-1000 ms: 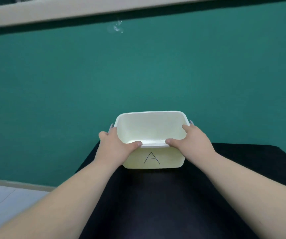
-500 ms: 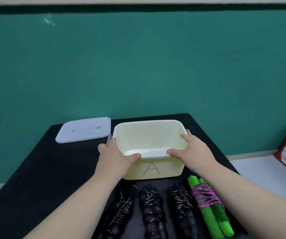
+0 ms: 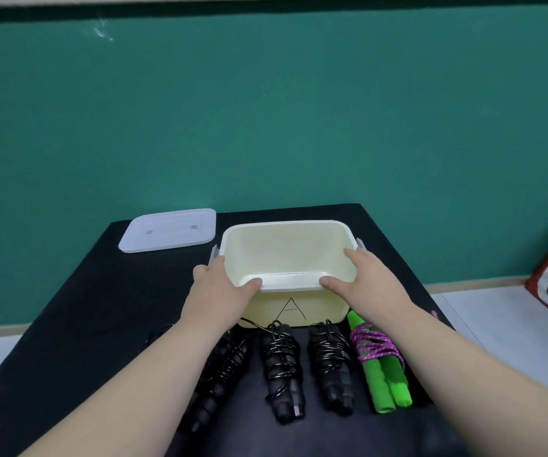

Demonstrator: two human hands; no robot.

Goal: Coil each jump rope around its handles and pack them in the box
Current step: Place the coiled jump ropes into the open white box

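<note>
- Bottom of frame, nearest: four rope bundles lie side by side on the black table. Three are black jump ropes, cord wound round the handles. The fourth is a green-handled rope bound with purple cord, at the right of the row.
- Leftmost black bundle partly hidden under the left forearm; cannot tell whether its coil is tidy.
- Just above the bundles, centre frame: cream box, an "A" on its near wall, open, nothing visible inside. Bundle tips lie close to its near wall.
- Left hand grips the box's near-left corner, thumb over the near rim, fingers wrapped round the side.
- Right hand grips the near-right corner likewise, thumb on the rim, fingers along the right edge.
- Upper left of the box: white lid, flat on the table, apart from the box.
- Judgement: coiling looks done; the box is being positioned and packing has not begun.
- Next move calls for releasing one hand, lifting a bundle without loosening its wraps, and laying it lengthwise inside.
</note>
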